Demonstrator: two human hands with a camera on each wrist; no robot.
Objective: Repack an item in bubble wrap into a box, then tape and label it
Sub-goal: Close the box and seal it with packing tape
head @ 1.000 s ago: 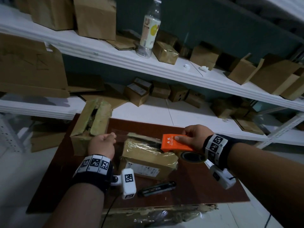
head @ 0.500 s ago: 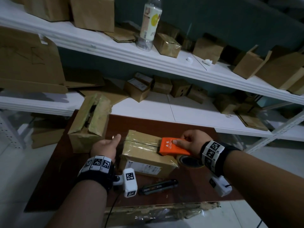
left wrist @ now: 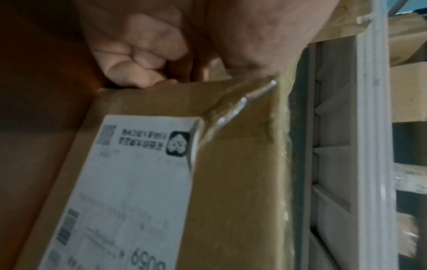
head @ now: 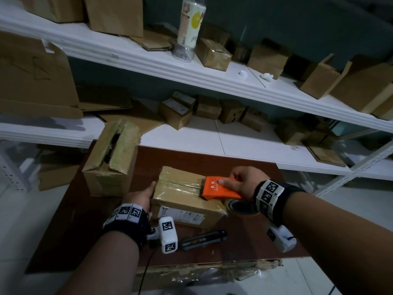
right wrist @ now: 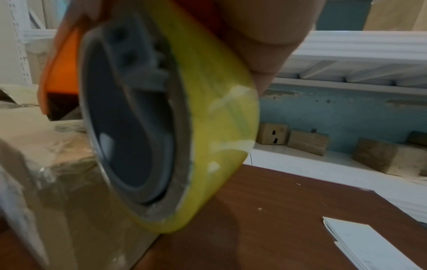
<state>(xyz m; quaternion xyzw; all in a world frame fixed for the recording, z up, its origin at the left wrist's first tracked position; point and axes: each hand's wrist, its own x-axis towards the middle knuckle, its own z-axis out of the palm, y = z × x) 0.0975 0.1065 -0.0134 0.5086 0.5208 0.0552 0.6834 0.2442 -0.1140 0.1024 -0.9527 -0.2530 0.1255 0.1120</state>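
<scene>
A small cardboard box with a white label on its near side lies on the brown table. Clear tape runs along its top seam. My left hand holds the box's left end: the left wrist view shows curled fingers at the box corner above the label. My right hand grips an orange tape dispenser at the box's right top edge. Its tape roll hangs past that edge. The right wrist view shows the yellow roll and orange dispenser close up.
A larger opened box stands on the table's left. A black pen-like tool lies in front of the small box. White sheets lie on the table's right. White shelves behind carry several boxes and a bottle.
My right hand brought the dispenser down from above the box onto its right top edge, laying the tape flat. My left hand stayed at the left end.
</scene>
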